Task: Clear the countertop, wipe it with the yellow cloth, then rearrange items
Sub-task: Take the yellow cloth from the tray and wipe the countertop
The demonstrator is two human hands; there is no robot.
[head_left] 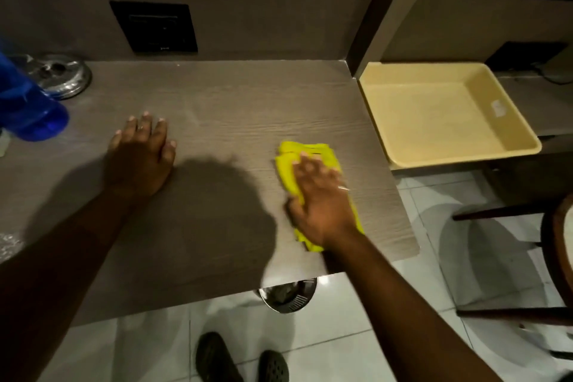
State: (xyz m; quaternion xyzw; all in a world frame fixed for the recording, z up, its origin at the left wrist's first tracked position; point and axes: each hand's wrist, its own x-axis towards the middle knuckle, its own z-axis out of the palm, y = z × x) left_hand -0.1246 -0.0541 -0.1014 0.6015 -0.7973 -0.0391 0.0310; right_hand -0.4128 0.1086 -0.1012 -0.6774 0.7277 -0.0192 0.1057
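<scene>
We are mid-wipe: our right hand (319, 198) presses its spread fingers (310, 164) on the crumpled yellow cloth (288, 164), while our left hand (139, 155) rests flat and released on the grey wood-grain surface (235, 102). Next, we judge, the strokes must reach the left side, by the blue plastic bottle (28, 105).

Dim indoor light, seemingly from overhead behind the person, casts a head shadow on the countertop (248, 108). The right hand (322, 198) is motion-blurred. Glare on floor tiles (341, 319); wide-angle edges bend.
</scene>
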